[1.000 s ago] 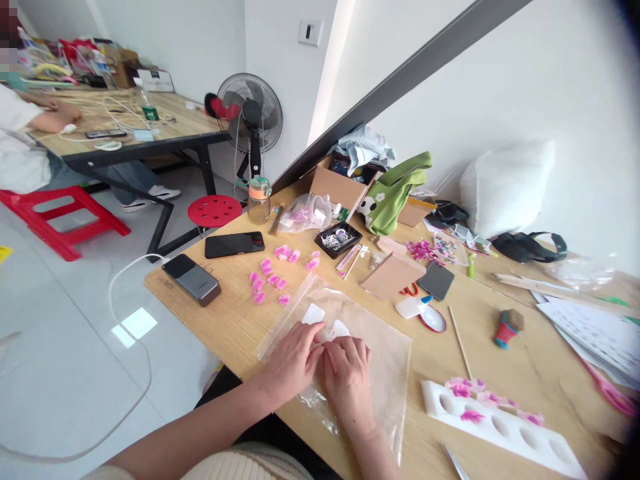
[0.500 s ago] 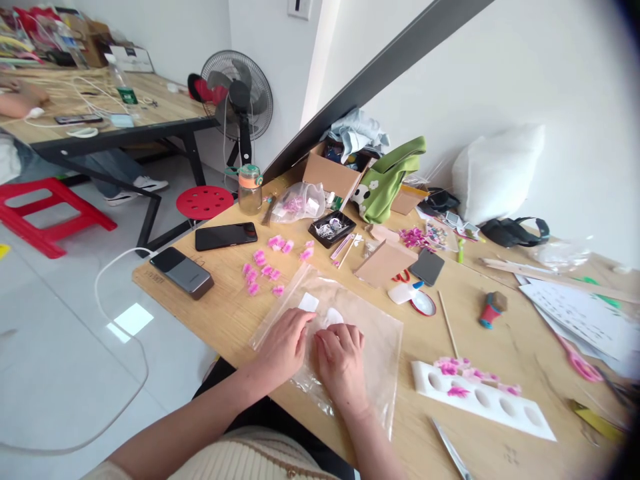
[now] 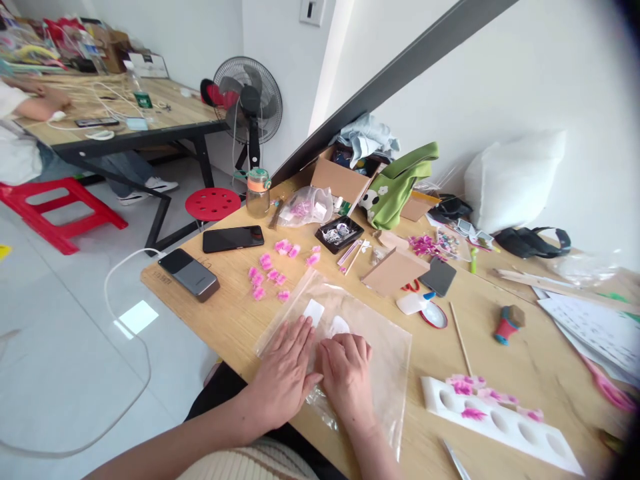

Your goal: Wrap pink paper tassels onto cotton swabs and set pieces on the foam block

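In a white-walled room, a wooden desk (image 3: 235,327) strewn with small items fronts a person working bare-handed at its near side. Closest in, a clear bag (image 3: 385,357) lies flat on the desk. The left grip (image 3: 284,370) is open, palm down on the bag, fingers extended toward 12 o'clock with their tips at a white card (image 3: 315,311). Just beside it, the right grip (image 3: 347,373) has its fingers curled; their tips are hidden, and whether they hold anything cannot be told. A white piece (image 3: 339,325) shows just past its knuckles, at 12 o'clock.

Clockwise places from the bag: a metal blade (image 3: 455,460) at 4 o'clock; beyond it, also at 4, a white foam tray (image 3: 486,424); a thin stick (image 3: 459,333) at 3; a white bottle (image 3: 412,305) at 2; pink tufts (image 3: 273,275) at 11; a grey power bank (image 3: 187,272) at 10.

Farther off, a black tray (image 3: 356,240) of small bits sits at 12, a green bag (image 3: 397,193) at 1. Past the desk, a fan (image 3: 251,100) stands at 11, and a co-worker (image 3: 17,153) sits at a second desk (image 3: 173,120) at 10.
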